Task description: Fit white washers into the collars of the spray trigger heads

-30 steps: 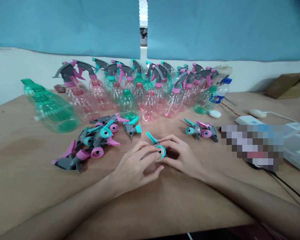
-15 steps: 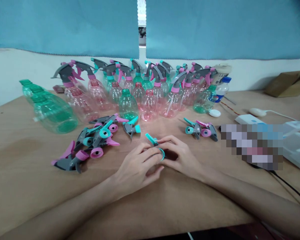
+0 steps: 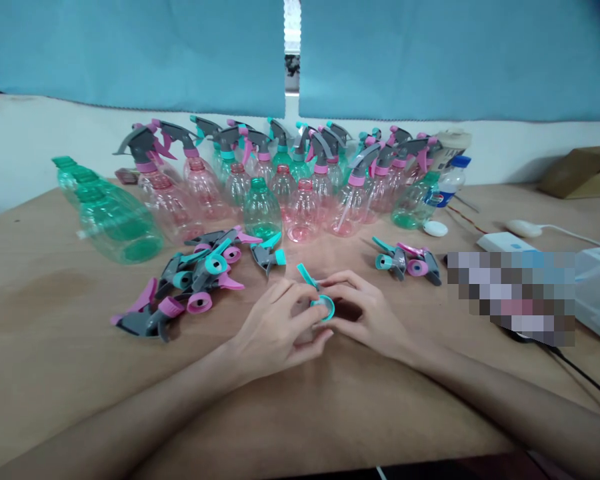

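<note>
Both hands meet over the near middle of the counter (image 3: pixel 290 420), with a turquoise-and-grey trigger spray head (image 3: pixel 307 275) between them, its collar (image 3: pixel 332 307) facing the wearer. The right hand (image 3: pixel 365 310) has its fingers closed around the far side of the spray head, an apparently firm grip. The left hand (image 3: pixel 280 327) is half curled, one fingertip at the collar's mouth and the thumb apart below; whether its grip pinches anything is hidden. The step in hand looks like seating or checking something inside the collar. The next move seems to call for the right grip to keep that opening steady while the left finger works squarely into it. Left of the hands lies a pile of loose spray heads (image 3: pixel 215 264); behind stand an uncapped green bottle (image 3: pixel 263 213) and an uncapped pink bottle (image 3: pixel 303 212).
</note>
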The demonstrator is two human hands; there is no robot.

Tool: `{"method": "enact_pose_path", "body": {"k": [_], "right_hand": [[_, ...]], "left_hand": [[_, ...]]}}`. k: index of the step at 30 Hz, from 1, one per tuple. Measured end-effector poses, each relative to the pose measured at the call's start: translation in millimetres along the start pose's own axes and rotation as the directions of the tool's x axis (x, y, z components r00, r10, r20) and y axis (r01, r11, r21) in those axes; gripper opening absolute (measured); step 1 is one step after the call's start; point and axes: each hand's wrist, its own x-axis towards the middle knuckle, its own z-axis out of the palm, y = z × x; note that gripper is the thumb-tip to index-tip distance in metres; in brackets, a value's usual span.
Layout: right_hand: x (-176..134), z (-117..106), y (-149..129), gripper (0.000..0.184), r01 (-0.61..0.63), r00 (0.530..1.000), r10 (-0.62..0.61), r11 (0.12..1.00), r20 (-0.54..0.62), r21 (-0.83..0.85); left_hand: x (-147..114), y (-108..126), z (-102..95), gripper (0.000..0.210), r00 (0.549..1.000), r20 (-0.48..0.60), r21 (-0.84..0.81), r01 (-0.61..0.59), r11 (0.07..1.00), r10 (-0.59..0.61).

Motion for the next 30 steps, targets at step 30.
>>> {"method": "enact_pose_path", "body": {"k": [30], "right_hand": [[1.4,-0.6,-3.4,0.021,-0.043,0.999,0.043,0.999,0.011,-0.01]], "left_hand": [[-3.3,-5.8,-1.6,0.016,0.982,-0.03,-0.09,0.186,0.978,-0.189]]}}
